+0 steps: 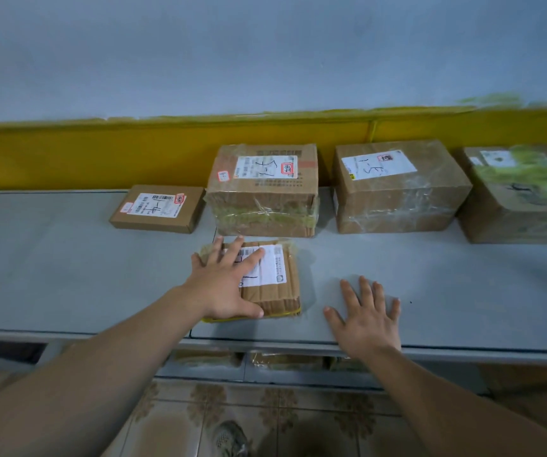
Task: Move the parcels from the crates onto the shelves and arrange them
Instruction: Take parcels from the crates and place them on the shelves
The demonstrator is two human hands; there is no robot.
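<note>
Pressing a small parcel down at the front of the shelf

The left hand (229,282) lies flat with its fingers spread over the small taped parcel (277,293), palm on the near corner and fingertips reaching across the white label. That looks like a hold for sliding or squaring it up, not for lifting. The right hand (367,315) is spread too, palm down on the bare grey shelf (67,275) just beside the parcel and holding nothing; my guess is that it steadies the person leaning in.

The parcel sits near the front edge, right in front of the tall taped box (263,192), a narrow gap between them. Along the back, against the yellow band of wall (100,153), runs a row: a flat box (158,208) on the left, the tall one, a wide box (397,189), and another box (522,196) at far right, too blurred to read. All keep their marked labels upward, probably so the numbers can be read at a glance.

Below the shelf lip more wrapped parcels (282,361) show on a lower level. No crate is in view, so how many remain I cannot tell
</note>
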